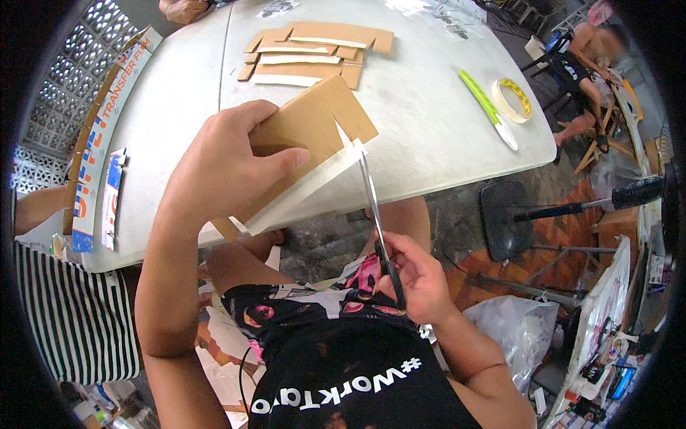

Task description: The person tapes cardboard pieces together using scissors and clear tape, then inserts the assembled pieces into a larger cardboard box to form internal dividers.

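a brown cardboard piece [307,136] is held in the left hand [229,168], the thumb laid across its upper face and the fingers wrapped under its left edge, at the centre of the frame. a pale strip [314,187] runs along the lower edge of the cardboard, and a notch is cut into its right end. a pair of scissors [379,225] is gripped in the right hand [418,279], just below and right of centre, with the fingers closed through the dark handles. the blades are pointed up toward the frame's centre and look nearly closed; their tip is met by the pale strip at the cardboard's right corner.

beyond the grip, a white table [429,136] fills the upper middle of the frame. a stack of cut cardboard pieces [314,51] is laid near the top centre. a green-handled cutter [487,109] and a roll of tape [511,100] are set side by side at the upper right of the table. a long printed box [107,121] is stood along the table's left edge. at the top left edge another person's hand [183,9] is seen resting on the table, and a striped sleeve [71,314] is seen at the lower left. a seated person [589,64] is placed at the upper right, well apart from the table work.
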Tool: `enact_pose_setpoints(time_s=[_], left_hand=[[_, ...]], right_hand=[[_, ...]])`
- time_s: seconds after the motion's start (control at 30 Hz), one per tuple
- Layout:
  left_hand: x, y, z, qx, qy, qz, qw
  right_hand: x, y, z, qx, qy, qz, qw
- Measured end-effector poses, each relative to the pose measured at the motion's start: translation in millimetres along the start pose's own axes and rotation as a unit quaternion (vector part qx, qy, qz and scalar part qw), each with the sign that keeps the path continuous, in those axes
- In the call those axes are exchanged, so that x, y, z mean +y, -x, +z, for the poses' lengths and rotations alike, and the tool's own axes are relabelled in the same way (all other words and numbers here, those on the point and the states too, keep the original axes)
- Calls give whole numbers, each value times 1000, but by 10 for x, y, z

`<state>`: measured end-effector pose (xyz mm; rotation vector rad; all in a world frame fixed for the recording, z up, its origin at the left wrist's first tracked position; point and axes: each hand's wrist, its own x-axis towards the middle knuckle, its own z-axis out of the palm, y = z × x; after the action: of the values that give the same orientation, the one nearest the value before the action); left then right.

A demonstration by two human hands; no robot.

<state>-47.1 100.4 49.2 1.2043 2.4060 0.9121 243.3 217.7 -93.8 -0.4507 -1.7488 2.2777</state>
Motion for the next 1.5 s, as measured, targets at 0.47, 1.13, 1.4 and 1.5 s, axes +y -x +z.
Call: enact_pose_setpoints(time_s=[0.47, 1.13, 1.4, 1.5], left_hand=[[35, -8, 127, -6, -28, -23, 999], [-291, -107, 372, 40, -185, 108, 976], [-281, 490, 468, -2, -143, 198, 970], [-351, 609, 598, 45, -135, 226, 964]], right_hand=[[35, -106, -5, 15, 74, -35, 997], [-1270, -588, -922, 145, 746, -67, 647], [-1107, -974, -402, 24, 630, -273, 727], [-864, -1092, -177, -82, 612, -336, 712]])
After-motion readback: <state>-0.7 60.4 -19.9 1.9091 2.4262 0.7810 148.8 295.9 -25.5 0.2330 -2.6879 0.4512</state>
